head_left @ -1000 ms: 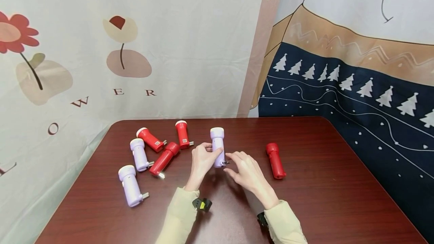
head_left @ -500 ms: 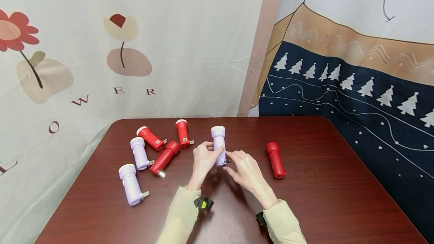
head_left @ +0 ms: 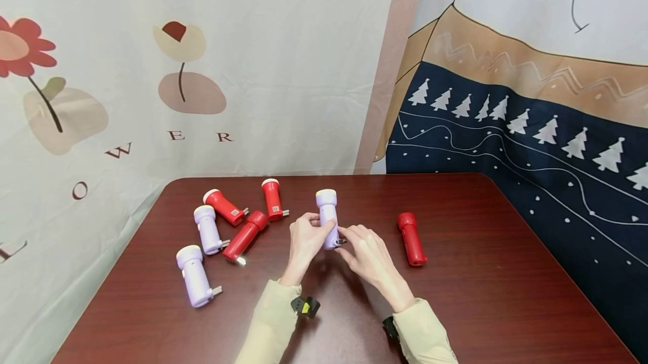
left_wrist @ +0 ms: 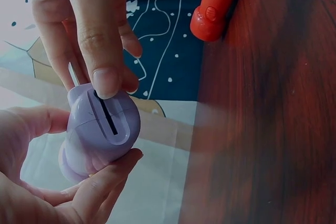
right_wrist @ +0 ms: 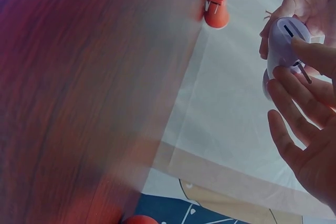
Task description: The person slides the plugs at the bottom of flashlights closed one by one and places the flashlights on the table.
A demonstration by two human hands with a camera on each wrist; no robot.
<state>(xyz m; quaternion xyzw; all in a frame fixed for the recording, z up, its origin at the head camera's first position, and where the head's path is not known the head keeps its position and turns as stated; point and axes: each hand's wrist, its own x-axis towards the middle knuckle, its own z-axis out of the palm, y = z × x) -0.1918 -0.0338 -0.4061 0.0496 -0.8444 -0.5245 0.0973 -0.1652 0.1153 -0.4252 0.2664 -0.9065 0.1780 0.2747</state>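
Note:
In the head view my left hand point(head_left: 306, 240) grips a lavender flashlight point(head_left: 326, 206) around its lower body, its white-rimmed head pointing away. My right hand point(head_left: 372, 257) is at the flashlight's lower end, beside its metal plug prongs point(head_left: 341, 241). The left wrist view has the slotted end of the flashlight point(left_wrist: 105, 119) facing the camera, held by the left hand point(left_wrist: 31, 198), while the thumb of the right hand point(left_wrist: 94, 24) touches by the dark slot. The right wrist view shows the right hand point(right_wrist: 315, 150) with extended, spread fingers, its thumb on the flashlight's end point(right_wrist: 286, 40).
On the left of the brown table point(head_left: 481, 308) lie two lavender flashlights point(head_left: 195, 277) point(head_left: 208, 232) and three red flashlights point(head_left: 245, 237) point(head_left: 224, 207) point(head_left: 273, 201). Another red flashlight point(head_left: 412, 240) lies to the right of my hands. Printed cloths hang behind the table.
The left hand and the held flashlight have shifted very slightly to the right in the head view. The right hand has barely moved, and the flashlights on the table lie as before.

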